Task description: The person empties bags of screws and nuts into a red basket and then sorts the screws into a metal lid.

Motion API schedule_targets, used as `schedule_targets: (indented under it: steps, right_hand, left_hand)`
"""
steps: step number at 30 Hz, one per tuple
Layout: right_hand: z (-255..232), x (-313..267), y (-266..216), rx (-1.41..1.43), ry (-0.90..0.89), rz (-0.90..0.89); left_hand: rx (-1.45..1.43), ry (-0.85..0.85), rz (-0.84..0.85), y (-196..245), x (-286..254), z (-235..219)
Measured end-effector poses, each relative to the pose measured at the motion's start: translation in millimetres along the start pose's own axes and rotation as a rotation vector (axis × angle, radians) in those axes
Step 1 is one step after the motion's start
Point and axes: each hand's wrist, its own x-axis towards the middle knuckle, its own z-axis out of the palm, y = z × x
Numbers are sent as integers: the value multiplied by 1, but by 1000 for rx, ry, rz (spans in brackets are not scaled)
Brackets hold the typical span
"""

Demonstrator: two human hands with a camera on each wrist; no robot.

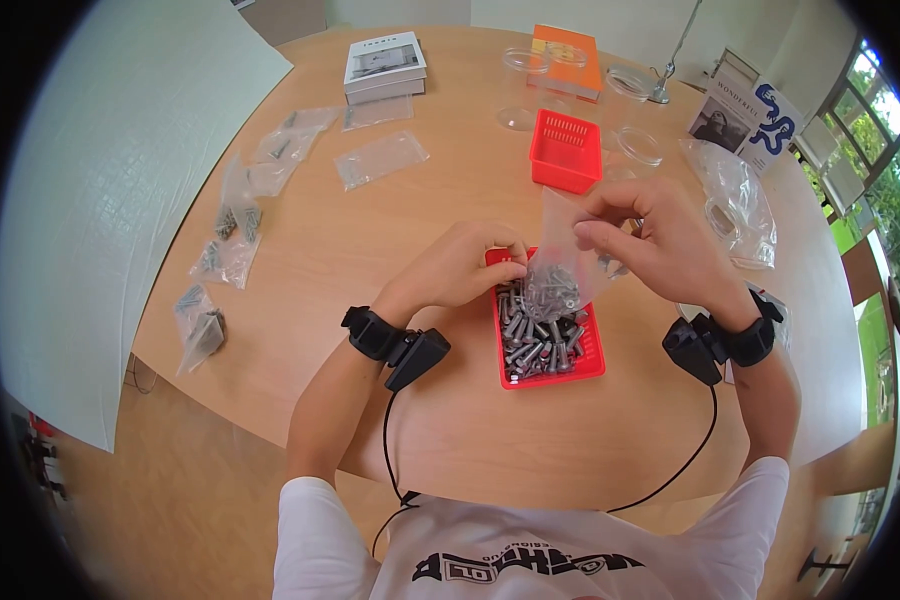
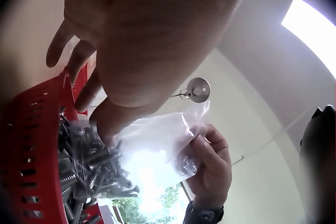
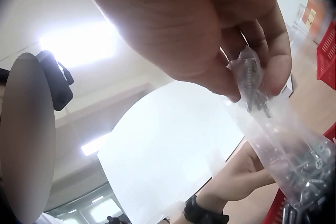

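Observation:
My right hand [image 1: 660, 235] pinches the upper end of a clear plastic bag [image 1: 560, 225] and holds it up, tilted. Small screws [image 1: 553, 292] are gathered in the bag's lower end, just above a red basket [image 1: 596, 352]. Beneath it, bolts [image 1: 542, 350] fill the basket. My left hand [image 1: 460, 265] is at the basket's far left corner, thumb and forefinger pinching the bag's edge near the screws. In the right wrist view, a few more screws [image 3: 251, 85] show in plastic between the right fingers.
A second red basket [image 1: 567, 150] stands farther back, among clear plastic cups [image 1: 625, 90]. On the left lie several small bags of hardware [image 1: 232, 215]. Books [image 1: 385, 65] sit at the back, and a large crumpled plastic bag [image 1: 735, 205] lies at right.

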Motion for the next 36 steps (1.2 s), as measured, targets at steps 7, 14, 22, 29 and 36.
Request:
schedule_targets:
  steps: [7,14,22,29,36]
  right_hand:
    - [5,0,-8,-50,107,-165]
    - [8,3,-16,-66,63,-177]
    - [-12,2,-26,-140,135,-156]
    - [-32,-2,-3,-112,223,-186]
    - [-57,-1,50,309,256,98]
  left_hand:
    - [-98,100,123,10,-3,3]
    - [-267,-19,125,19,1,11]
    - [-404,-20,54,28,1,7]
    - [-449,1,89,21,1,4]
    - [-366,187,79,46,-8,-19]
